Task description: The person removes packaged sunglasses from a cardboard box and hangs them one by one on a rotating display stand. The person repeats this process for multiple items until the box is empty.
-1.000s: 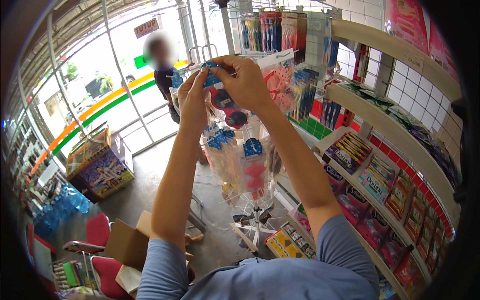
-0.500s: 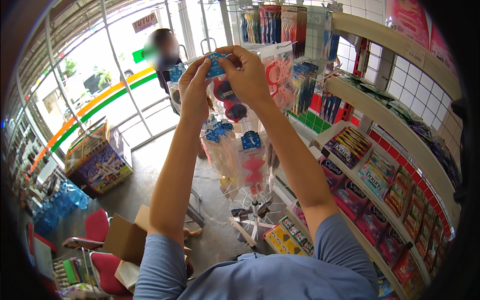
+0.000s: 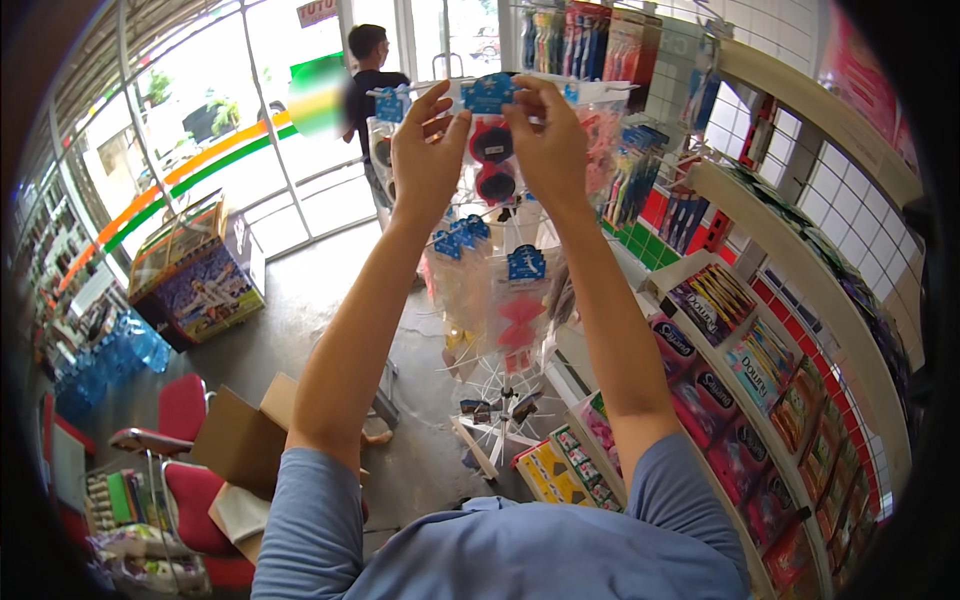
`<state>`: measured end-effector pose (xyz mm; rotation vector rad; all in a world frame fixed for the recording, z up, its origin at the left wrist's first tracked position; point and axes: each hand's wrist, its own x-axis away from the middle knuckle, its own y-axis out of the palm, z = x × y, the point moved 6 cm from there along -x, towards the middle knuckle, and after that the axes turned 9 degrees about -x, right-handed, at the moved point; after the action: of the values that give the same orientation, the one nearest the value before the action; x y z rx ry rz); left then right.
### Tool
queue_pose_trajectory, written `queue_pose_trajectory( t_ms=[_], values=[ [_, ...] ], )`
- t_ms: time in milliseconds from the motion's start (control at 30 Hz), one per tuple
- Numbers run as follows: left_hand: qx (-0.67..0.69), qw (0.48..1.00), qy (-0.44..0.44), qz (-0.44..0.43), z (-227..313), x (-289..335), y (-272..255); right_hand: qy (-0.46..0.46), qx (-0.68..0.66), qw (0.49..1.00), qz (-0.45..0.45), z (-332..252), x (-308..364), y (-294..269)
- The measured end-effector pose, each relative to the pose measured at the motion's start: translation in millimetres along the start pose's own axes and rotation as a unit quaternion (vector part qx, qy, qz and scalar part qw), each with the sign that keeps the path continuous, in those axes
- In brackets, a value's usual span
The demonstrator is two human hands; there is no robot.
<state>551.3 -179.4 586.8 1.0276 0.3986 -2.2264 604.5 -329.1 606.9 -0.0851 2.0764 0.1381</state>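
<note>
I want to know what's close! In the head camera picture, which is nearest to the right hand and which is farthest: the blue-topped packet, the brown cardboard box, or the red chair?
1. Blue-topped packet: held by the right hand.
2. Brown cardboard box: floor, lower left.
3. Red chair: farther left.

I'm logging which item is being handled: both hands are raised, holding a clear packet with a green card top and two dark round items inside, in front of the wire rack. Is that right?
Not quite. The card top is blue, not green. The head view shows the left hand and right hand raised, holding the clear packet with two dark round items, in front of the wire rack.
</note>
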Motion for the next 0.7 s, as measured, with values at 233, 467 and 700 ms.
queue_pose_trajectory(
  t_ms=[233, 467, 700],
  values=[
    [-0.081, 0.993, -0.024, -0.081, -16, 142, -64, 0.019, -0.1, 0.995, -0.019, -26, 102, -2],
    [-0.095, 0.921, -0.359, -0.117, -70, 331, -181, 0.311, -0.187, 0.89, -0.275, -1, 258, 80],
    [-0.161, 0.805, -0.564, 0.091, -51, 460, -318, 0.43, -0.217, 0.694, -0.535, -15, 409, 167]
  ],
)
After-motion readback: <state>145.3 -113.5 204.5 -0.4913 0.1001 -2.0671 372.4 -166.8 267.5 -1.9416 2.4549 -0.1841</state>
